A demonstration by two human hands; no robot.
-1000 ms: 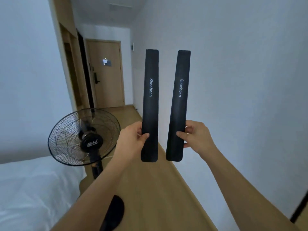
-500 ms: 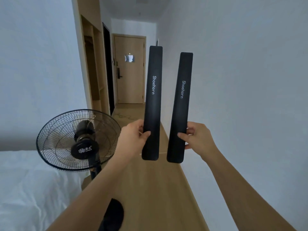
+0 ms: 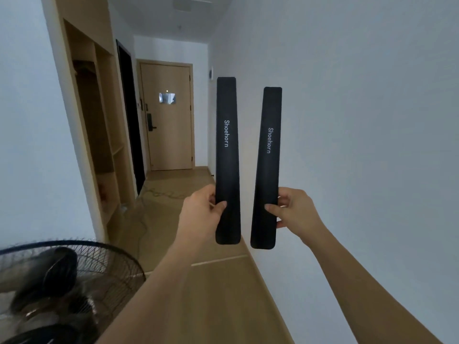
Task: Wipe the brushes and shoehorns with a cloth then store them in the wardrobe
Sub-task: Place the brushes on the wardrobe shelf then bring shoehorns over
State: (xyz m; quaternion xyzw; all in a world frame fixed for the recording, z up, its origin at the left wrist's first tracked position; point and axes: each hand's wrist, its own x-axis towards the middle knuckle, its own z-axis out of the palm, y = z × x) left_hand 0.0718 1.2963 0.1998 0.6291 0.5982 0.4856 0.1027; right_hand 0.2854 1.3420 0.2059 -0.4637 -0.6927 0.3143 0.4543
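Each hand's grip pinches a black shoehorn upright, left hand [image 3: 202, 209] and right hand [image 3: 296, 211], above a wooden-floored corridor [image 3: 218, 294].

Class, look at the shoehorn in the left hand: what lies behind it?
Behind the left shoehorn show white wall and wooden floor. The left hand pinches it; the fingers behind are mostly covered.

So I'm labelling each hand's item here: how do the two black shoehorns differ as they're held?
The left shoehorn, pinched by the left hand, stands almost upright and its top reaches higher in the view. The right shoehorn, pinched by the right hand, leans slightly to the right, and both its ends sit lower. They do not touch. Both are long, flat and black, printed "Shoehorn" in white, and gripped near the lower end.
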